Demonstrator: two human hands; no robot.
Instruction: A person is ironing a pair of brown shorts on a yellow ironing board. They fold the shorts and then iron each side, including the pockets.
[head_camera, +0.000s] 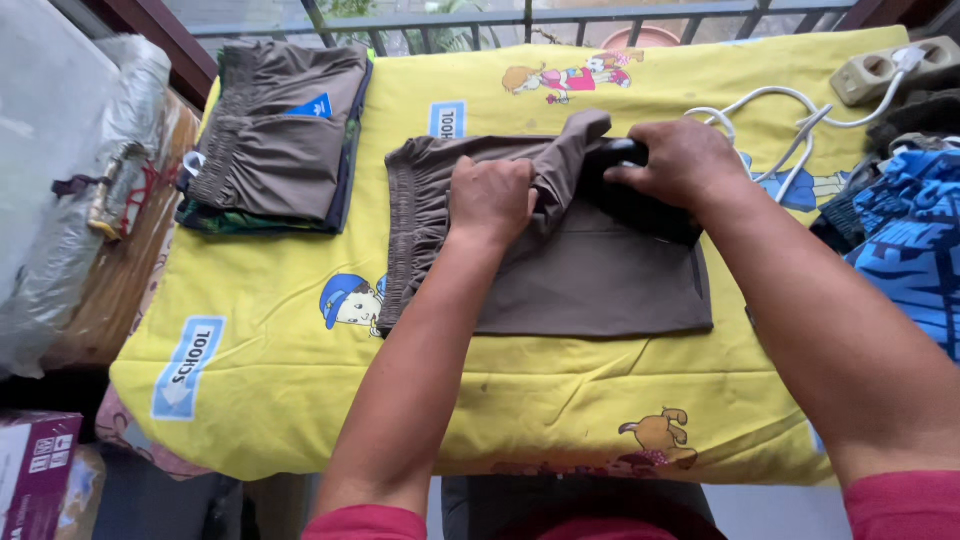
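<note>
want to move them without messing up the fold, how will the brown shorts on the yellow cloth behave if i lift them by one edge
The brown shorts would probably flop: the fabric already bunches where the left hand grips it. They look thin and light. The gathered waistband seems thicker, so that end may hang lower.

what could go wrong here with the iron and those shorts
The left hand grips a fold of the brown shorts right beside the iron under the right hand, so fingers might get burned. The white cord loops loosely near the right wrist and may snag.
</note>
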